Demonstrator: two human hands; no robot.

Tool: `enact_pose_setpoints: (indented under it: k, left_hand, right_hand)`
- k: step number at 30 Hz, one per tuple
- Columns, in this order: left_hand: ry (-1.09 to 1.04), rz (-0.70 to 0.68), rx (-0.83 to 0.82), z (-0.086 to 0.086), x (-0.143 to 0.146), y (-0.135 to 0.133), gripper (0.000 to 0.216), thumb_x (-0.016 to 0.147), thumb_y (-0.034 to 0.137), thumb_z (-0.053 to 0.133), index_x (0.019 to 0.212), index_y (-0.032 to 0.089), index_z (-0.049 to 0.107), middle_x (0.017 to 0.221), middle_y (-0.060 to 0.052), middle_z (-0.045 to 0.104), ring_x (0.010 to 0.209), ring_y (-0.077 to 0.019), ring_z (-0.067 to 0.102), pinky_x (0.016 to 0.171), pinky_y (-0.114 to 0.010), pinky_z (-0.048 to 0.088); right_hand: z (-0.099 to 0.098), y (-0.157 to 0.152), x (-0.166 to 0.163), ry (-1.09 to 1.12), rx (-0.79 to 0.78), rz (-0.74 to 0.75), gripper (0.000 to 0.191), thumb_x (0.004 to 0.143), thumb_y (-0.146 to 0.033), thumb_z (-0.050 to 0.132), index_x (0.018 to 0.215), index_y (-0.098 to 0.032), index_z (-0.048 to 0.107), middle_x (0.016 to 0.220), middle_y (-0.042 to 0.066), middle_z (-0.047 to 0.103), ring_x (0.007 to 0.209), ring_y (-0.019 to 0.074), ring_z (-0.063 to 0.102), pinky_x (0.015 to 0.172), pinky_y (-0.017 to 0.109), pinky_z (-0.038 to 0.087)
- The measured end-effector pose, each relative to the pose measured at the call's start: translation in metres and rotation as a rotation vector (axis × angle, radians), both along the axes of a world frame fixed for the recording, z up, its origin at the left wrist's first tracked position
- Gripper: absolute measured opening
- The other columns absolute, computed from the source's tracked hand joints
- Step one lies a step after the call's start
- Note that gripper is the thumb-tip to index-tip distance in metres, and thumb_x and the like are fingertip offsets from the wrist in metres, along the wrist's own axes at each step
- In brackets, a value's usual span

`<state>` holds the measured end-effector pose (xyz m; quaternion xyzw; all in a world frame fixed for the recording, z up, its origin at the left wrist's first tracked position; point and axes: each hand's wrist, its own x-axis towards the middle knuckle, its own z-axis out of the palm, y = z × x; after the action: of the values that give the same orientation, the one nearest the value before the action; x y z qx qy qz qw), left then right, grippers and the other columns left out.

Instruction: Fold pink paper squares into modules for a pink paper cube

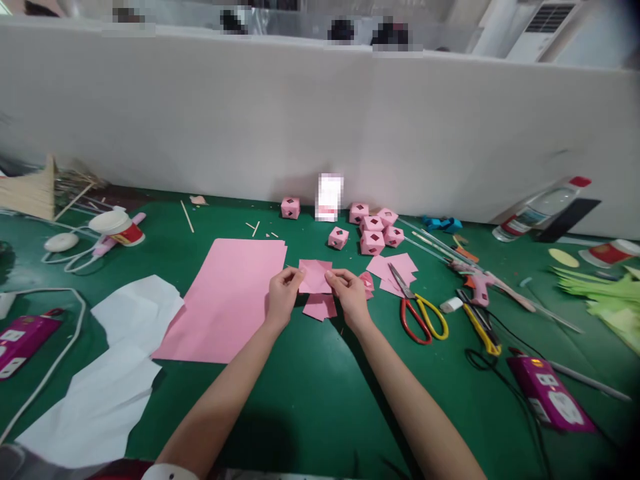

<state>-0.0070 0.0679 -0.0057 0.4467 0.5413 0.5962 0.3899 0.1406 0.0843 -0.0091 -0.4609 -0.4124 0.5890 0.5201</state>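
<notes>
Between my two hands is a small square of pink paper (pixel 315 276), held up above the green table. My left hand (pixel 285 293) pinches its left edge, and my right hand (pixel 349 293) pinches its right edge. Just below it, more pink paper squares (pixel 320 307) lie on the table. A folded pink paper piece (pixel 367 285) is partly hidden behind my right hand. To the left lies a large pink sheet (pixel 225 300). Right of my hands, scissors (pixel 414 300) with red and yellow handles rest partly on several loose pink squares (pixel 400 267).
Several folded pink paper boxes (pixel 373 242) stand near the white partition (pixel 320 113). A pink glue gun (pixel 480 287), a yellow utility knife (pixel 480 327) and a purple pack (pixel 550 393) lie right. Torn white paper (pixel 110 393) and a paper cup (pixel 117 228) are left.
</notes>
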Motion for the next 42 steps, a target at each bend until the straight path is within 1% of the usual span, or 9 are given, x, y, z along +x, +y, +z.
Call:
enact_pose_setpoints:
  k: [5,7,10,15,21,26,32,37,42]
  left_hand:
    - [0.064,-0.097,0.004,-0.013,0.005,-0.022,0.037,0.082,0.049,0.060,0.065,0.017,0.057,0.063,0.003,0.049,0.063,-0.0125,0.043,0.059,-0.023,0.033]
    - [0.057,-0.076,-0.004,-0.018,0.003,-0.026,0.040,0.084,0.051,0.057,0.064,0.016,0.056,0.062,0.002,0.049,0.063,-0.0128,0.043,0.060,-0.023,0.034]
    - [0.038,-0.098,0.014,-0.023,0.000,-0.026,0.035,0.084,0.049,0.057,0.074,0.016,0.062,0.070,0.000,0.056,0.070,-0.0141,0.048,0.066,-0.023,0.039]
    - [0.000,-0.153,0.018,-0.025,0.001,-0.023,0.029,0.081,0.044,0.063,0.080,0.015,0.066,0.076,-0.001,0.062,0.073,-0.0144,0.053,0.069,-0.023,0.041]
    - [-0.032,-0.170,0.000,-0.023,0.001,-0.025,0.027,0.081,0.042,0.062,0.080,0.015,0.065,0.076,0.000,0.062,0.071,-0.0138,0.054,0.067,-0.023,0.042]
    - [-0.051,-0.221,-0.113,-0.014,-0.007,-0.007,0.030,0.083,0.046,0.059,0.084,0.016,0.063,0.071,0.001,0.059,0.059,-0.0121,0.051,0.053,-0.022,0.040]
    - [0.023,-0.198,-0.109,-0.011,-0.026,0.025,0.030,0.085,0.046,0.059,0.080,0.017,0.062,0.068,0.002,0.054,0.055,-0.0099,0.045,0.049,-0.021,0.035]
    - [0.018,-0.175,-0.143,-0.014,-0.028,0.024,0.029,0.087,0.046,0.057,0.082,0.019,0.063,0.069,0.001,0.057,0.057,-0.0105,0.047,0.051,-0.021,0.036]
    - [-0.015,-0.182,-0.211,-0.015,-0.029,0.025,0.029,0.088,0.048,0.056,0.085,0.020,0.063,0.068,0.001,0.056,0.059,-0.0116,0.049,0.050,-0.021,0.037]
  right_hand:
    - [-0.013,-0.021,0.012,-0.014,-0.025,0.040,0.047,0.060,-0.056,0.079,0.082,-0.018,0.063,0.050,-0.008,0.046,0.046,0.0072,0.033,0.046,0.022,0.023]
    - [-0.016,-0.024,0.011,-0.026,0.000,0.049,0.047,0.061,-0.056,0.079,0.081,-0.018,0.063,0.050,-0.008,0.045,0.046,0.0067,0.032,0.046,0.022,0.021]
    - [-0.017,-0.024,0.010,-0.016,0.033,0.030,0.046,0.060,-0.055,0.079,0.081,-0.018,0.063,0.049,-0.009,0.044,0.046,0.0070,0.032,0.046,0.022,0.021]
    - [-0.018,-0.024,0.013,0.020,0.039,0.061,0.048,0.058,-0.053,0.081,0.084,-0.018,0.062,0.053,-0.008,0.051,0.047,0.0069,0.038,0.047,0.021,0.025]
    - [-0.022,-0.026,0.016,-0.036,0.043,0.105,0.042,0.065,-0.050,0.079,0.084,-0.017,0.061,0.055,-0.007,0.049,0.048,0.0064,0.036,0.047,0.020,0.024]
    - [-0.020,-0.008,0.011,-0.050,-0.034,0.070,0.041,0.067,-0.050,0.079,0.085,-0.018,0.062,0.056,-0.007,0.048,0.046,0.0059,0.031,0.043,0.021,0.020]
    - [-0.011,0.024,-0.006,-0.040,-0.006,-0.009,0.038,0.065,-0.046,0.081,0.084,-0.016,0.066,0.056,-0.006,0.050,0.051,0.0071,0.039,0.049,0.021,0.030]
    - [-0.016,0.031,-0.011,-0.069,-0.030,-0.016,0.033,0.070,-0.042,0.079,0.087,-0.017,0.066,0.055,-0.007,0.047,0.051,0.0065,0.035,0.049,0.020,0.026]
    - [-0.021,0.029,-0.010,-0.123,-0.023,-0.013,0.030,0.075,-0.043,0.075,0.089,-0.018,0.066,0.060,-0.005,0.053,0.055,0.0082,0.041,0.052,0.021,0.032]
